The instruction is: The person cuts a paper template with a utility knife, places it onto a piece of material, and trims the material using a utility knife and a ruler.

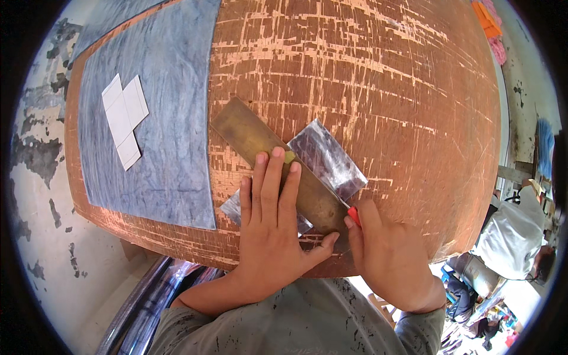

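Note:
My left hand [269,213] lies flat with its fingers spread, pressing down on a brown, brass-coloured flat bar [239,127]. The bar slants across a shiny, clear-silver plastic sheet [328,157], which shows on both sides of it. At the bar's lower right end, my right hand [384,245] is closed round a small red-handled knife [354,215]. Its thin tip rests along the bar's edge, over the plastic sheet; most of the handle is hidden in my fingers. A small yellow-green patch [289,157] sits on the bar beside my left fingertips.
The brown wooden board [414,148] is scored with many pale cuts. On its left lies a grey-blue sheet [171,148] bearing a white folded-shape paper cutout [125,121]. Rolls of clear film [148,302] stand below the left edge. A silvery covered object [512,239] is beyond the right edge.

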A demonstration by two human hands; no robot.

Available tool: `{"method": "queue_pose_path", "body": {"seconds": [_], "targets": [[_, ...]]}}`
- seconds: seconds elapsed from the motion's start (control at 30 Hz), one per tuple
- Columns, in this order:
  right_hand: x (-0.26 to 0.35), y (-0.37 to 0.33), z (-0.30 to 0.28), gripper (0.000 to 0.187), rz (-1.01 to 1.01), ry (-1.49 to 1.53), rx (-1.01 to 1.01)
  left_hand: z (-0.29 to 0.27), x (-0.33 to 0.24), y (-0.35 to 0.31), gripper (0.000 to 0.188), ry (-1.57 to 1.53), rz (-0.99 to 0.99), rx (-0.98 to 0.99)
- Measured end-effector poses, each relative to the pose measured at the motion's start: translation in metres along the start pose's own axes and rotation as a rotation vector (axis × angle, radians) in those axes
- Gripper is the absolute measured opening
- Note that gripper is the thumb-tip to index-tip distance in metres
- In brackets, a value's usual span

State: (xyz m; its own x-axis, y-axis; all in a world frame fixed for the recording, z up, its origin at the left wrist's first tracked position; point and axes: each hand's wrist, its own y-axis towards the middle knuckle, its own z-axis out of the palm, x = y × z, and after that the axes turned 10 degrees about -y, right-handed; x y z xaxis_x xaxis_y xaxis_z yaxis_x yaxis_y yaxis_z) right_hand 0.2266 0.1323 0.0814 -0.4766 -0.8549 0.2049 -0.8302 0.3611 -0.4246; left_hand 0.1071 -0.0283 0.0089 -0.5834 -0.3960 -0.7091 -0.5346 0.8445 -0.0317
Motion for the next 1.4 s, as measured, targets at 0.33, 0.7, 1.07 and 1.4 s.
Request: {"method": "queue_pose_path", "body": {"seconds": [0.33, 0.7, 1.07, 1.4], "targets": [[0.001, 0.002, -0.002, 0.019, -0.006, 0.012, -0.001, -0.001, 0.001, 0.0, 0.124, 0.008, 0.003, 0.014], [0.0, 0.004, -0.008, 0.019, -0.042, -0.057, 0.043, -0.001, -0.001, 0.0, 0.116, 0.013, 0.006, -0.016], [-0.002, 0.008, -0.017, 0.022, -0.046, -0.054, 0.137, -0.002, -0.001, 0.001, 0.125, 0.047, 0.009, 0.024], [-0.014, -0.022, -0.007, 0.022, -0.017, -0.071, 0.17, -0.002, -0.002, 0.001, 0.126, 0.071, 0.005, 0.032]]}}
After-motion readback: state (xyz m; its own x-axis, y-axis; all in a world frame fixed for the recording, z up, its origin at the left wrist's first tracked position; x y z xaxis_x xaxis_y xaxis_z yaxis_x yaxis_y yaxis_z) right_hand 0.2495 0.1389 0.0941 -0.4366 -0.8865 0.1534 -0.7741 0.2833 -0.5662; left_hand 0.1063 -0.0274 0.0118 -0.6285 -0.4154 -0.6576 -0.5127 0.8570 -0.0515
